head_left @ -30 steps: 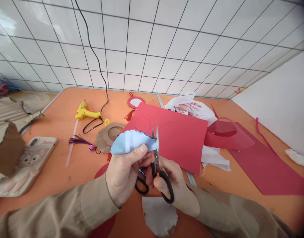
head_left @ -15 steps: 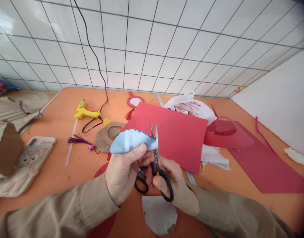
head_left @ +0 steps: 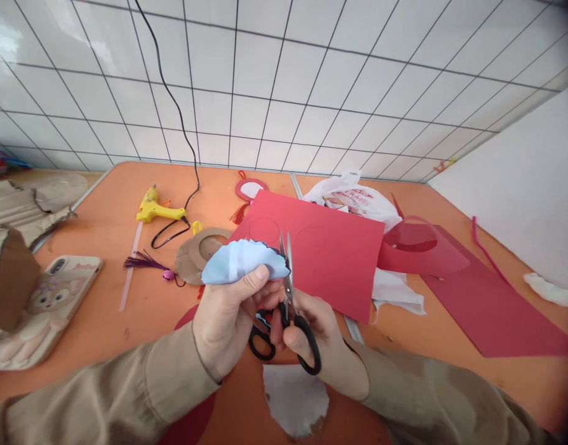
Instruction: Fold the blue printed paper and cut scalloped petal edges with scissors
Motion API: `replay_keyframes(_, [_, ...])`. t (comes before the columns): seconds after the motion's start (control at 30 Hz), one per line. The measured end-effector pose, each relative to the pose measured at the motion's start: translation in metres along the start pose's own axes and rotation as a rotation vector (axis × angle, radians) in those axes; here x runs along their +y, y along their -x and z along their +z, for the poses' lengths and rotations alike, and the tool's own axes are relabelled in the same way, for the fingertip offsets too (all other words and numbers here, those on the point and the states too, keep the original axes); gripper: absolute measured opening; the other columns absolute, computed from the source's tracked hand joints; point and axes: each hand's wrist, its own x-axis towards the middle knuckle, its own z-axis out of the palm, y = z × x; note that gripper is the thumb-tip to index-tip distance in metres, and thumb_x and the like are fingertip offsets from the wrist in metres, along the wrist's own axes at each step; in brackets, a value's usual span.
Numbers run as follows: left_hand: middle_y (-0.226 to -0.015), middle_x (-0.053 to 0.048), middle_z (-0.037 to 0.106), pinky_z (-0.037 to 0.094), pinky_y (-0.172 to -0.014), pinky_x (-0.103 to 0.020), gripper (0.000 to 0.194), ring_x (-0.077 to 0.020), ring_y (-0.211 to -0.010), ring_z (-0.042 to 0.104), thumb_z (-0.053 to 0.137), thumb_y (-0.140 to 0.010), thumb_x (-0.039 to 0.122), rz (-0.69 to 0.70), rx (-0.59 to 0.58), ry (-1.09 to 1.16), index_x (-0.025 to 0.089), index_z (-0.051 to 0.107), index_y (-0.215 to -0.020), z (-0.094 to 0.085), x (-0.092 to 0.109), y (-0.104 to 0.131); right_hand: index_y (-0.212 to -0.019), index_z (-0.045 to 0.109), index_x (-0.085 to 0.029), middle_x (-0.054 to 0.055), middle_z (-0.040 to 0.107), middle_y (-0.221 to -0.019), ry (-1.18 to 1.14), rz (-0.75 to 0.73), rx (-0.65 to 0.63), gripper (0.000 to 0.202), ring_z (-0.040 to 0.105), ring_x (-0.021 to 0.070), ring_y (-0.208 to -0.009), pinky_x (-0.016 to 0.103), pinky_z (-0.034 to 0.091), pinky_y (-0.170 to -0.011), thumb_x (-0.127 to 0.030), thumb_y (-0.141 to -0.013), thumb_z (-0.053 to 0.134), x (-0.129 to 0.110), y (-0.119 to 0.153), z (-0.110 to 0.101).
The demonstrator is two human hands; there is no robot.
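Observation:
My left hand (head_left: 237,312) pinches a folded light-blue piece of fabric (head_left: 241,262) with a scalloped, dark-edged upper rim, thumb on the near face. In my right hand (head_left: 316,327) is a pair of scissors (head_left: 289,287) with black handles, the blades pointing up and slightly apart at the fabric's right end. Beneath the hands, another black-handled tool (head_left: 261,343) lies on the table, partly hidden. Below it rests a greyish ragged-edged scrap (head_left: 295,398). A red sheet (head_left: 330,253) with drawn circles lies just behind the scissors.
On the orange table (head_left: 107,222) are a yellow glue gun (head_left: 158,207), a purple tassel (head_left: 147,261), cardboard rings (head_left: 203,253) and a phone (head_left: 63,296). To the right are a plastic bag (head_left: 353,198) and a dark-red sheet (head_left: 492,303). A tiled wall (head_left: 256,80) stands behind.
Hands, fabric and scissors stay almost in the same arrangement. The scissor blades look slightly closer together, and the whole view has shifted a little.

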Motion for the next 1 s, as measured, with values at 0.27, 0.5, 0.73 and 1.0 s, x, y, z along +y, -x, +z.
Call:
replay_keyframes(0.27, [-0.069, 0.0, 0.067, 0.054, -0.059, -0.021, 0.013, -0.0102, -0.06, 0.063, 0.078, -0.072, 0.016, 0.147, -0.034, -0.113, 0.014, 0.066, -0.076, 0.001, 0.009, -0.003, -0.1, 0.058, -0.02, -0.001, 0.06, -0.065, 0.057, -0.013, 0.202, 0.033, 0.056, 0.0127, -0.054, 0.026, 0.047, -0.051, -0.048, -0.085, 0.065, -0.017, -0.005, -0.01])
replay_keyframes(0.5, [-0.068, -0.001, 0.067, 0.051, -0.055, -0.022, 0.009, -0.0118, -0.057, 0.062, 0.077, -0.073, 0.018, 0.252, -0.071, -0.329, 0.015, 0.069, -0.074, 0.0, 0.011, -0.005, -0.102, 0.059, -0.023, -0.001, 0.064, -0.073, 0.101, -0.005, 0.363, 0.031, 0.062, 0.0144, -0.061, 0.03, 0.053, -0.06, -0.041, -0.08, 0.071, -0.033, -0.017, -0.021])
replay_keyframes(0.73, [-0.074, -0.003, 0.07, 0.052, -0.054, -0.023, 0.009, -0.0133, -0.057, 0.063, 0.078, -0.073, 0.018, 0.221, -0.159, -0.431, 0.016, 0.071, -0.077, -0.003, 0.007, -0.007, -0.101, 0.06, -0.022, -0.002, 0.063, -0.072, 0.103, 0.066, 0.35, 0.033, 0.062, 0.0134, -0.064, 0.03, 0.054, -0.061, -0.034, -0.075, 0.075, -0.038, -0.024, -0.025])
replay_keyframes(1.0, [-0.07, -0.003, 0.068, 0.049, -0.053, -0.022, 0.011, -0.0117, -0.056, 0.06, 0.078, -0.073, 0.019, 0.17, -0.166, -0.468, 0.015, 0.069, -0.076, -0.004, 0.006, -0.008, -0.106, 0.059, -0.018, -0.004, 0.06, -0.067, -0.059, 0.16, 0.336, 0.04, 0.061, 0.0114, -0.059, 0.029, 0.054, -0.059, -0.036, -0.074, 0.075, -0.034, -0.028, -0.03])
